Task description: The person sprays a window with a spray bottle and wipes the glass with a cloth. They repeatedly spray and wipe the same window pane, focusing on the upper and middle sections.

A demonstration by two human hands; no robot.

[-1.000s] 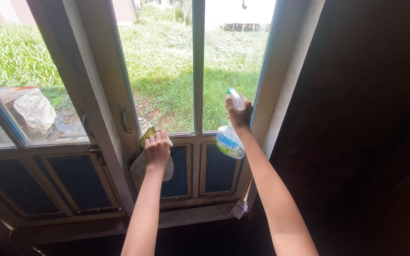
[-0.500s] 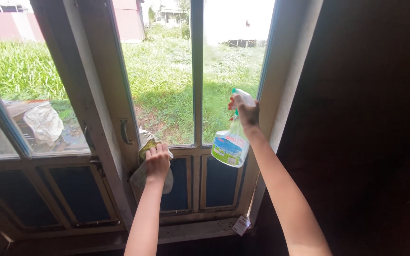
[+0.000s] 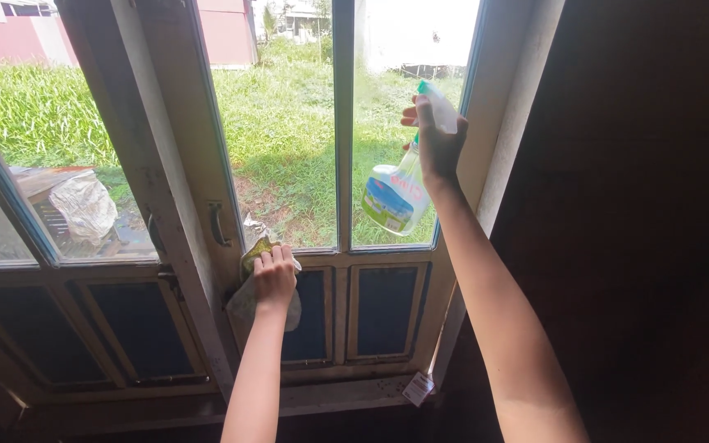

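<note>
So, the person stood at a wooden window [image 3: 486, 164] with both arms stretched out toward it. Right hand [image 3: 436, 135] was up high, clenched around the neck of a spray bottle [image 3: 395, 197], fingers wrapped at the trigger head (white nozzle with a green tip poking above the knuckles). Bottle hung tilted in front of the right-hand glass pane [image 3: 395, 74], its clear body and blue-green label angled down and to the left, not touching the frame as far as I could see.

Left hand [image 3: 275, 277] was lower, pressed flat-ish against the frame at the bottom corner of the middle pane [image 3: 281, 123], fingers curled over a cloth [image 3: 249, 305]. Cloth looked yellow-green at the top edge and pale grey where it drooped below the wrist, sitting right against the wood just under a metal handle [image 3: 217, 226].

Below the glass, dark blue lower panels [image 3: 379, 312] ran along the sash. A small tag [image 3: 414, 388] dangled at the bottom right corner of the frame. Outside: sunlit grass [image 3: 289, 98], a red building [image 3: 231, 29] far back, and a bundle wrapped in plastic [image 3: 84, 205] on the left behind the open sash. Wall to the right was dark, nothing readable there.
</note>
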